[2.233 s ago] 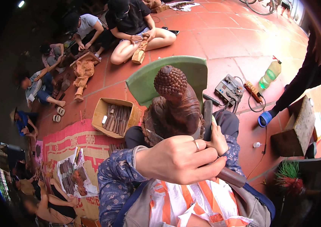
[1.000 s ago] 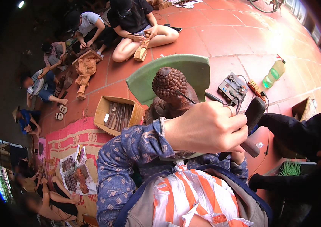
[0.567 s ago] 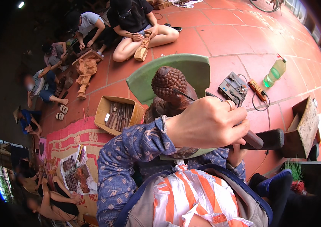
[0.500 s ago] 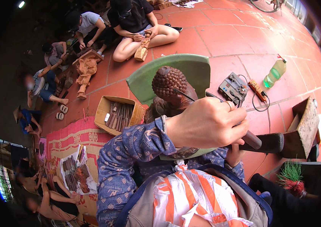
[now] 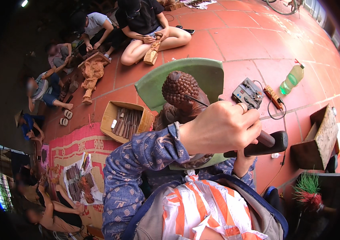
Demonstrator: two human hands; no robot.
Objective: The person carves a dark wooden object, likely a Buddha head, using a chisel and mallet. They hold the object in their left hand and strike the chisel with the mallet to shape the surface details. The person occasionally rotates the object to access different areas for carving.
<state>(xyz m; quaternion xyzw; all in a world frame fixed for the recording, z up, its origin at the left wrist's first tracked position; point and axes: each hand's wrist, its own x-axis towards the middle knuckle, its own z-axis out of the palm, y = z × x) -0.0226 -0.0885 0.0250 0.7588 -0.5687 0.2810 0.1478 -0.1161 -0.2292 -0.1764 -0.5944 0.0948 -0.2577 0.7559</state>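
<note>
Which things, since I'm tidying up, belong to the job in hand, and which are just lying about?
In hand: statue; chisel, held by left hand; black bar, held by right hand; probably the boxed tools.
Apparently lying about: bottle; sandals; power strip.

Knobbly, glossy wooden statue, smooth chisel handle, matt mallet, smooth plastic chair, cardboard box

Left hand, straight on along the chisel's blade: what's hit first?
Probably the Buddha statue's curly head: the carving chisel in the left hand points at it. Its tip overlaps the curls in view; actual contact is unclear.
</note>
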